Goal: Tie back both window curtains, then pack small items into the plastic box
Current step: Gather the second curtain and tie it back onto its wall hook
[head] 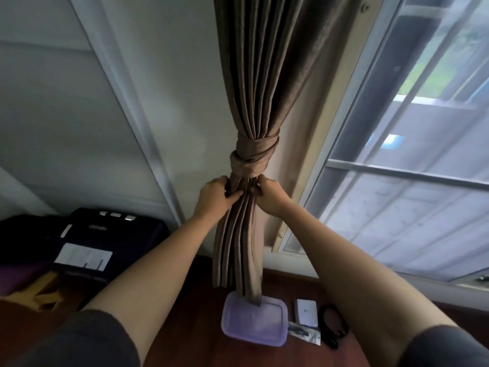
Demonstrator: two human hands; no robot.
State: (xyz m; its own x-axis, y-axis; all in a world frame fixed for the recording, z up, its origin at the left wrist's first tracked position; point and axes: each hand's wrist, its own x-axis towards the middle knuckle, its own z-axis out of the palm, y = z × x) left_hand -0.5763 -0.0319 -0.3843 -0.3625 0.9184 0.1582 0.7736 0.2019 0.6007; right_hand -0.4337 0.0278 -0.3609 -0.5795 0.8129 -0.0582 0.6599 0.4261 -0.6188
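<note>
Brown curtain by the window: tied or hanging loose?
Tied: a knotted brown fabric band cinches the brown pleated curtain; left hand and right hand grip the folds just below it.

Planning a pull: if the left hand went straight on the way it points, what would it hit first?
The left hand would meet the curtain it grips, just below the knot; beyond, probably the right hand.

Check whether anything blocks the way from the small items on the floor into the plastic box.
Yes. The curtain hangs down over the far rim of the plastic box, and its lid appears to be on. The white carton, packet and black cable lie just right of it with nothing between.
</note>
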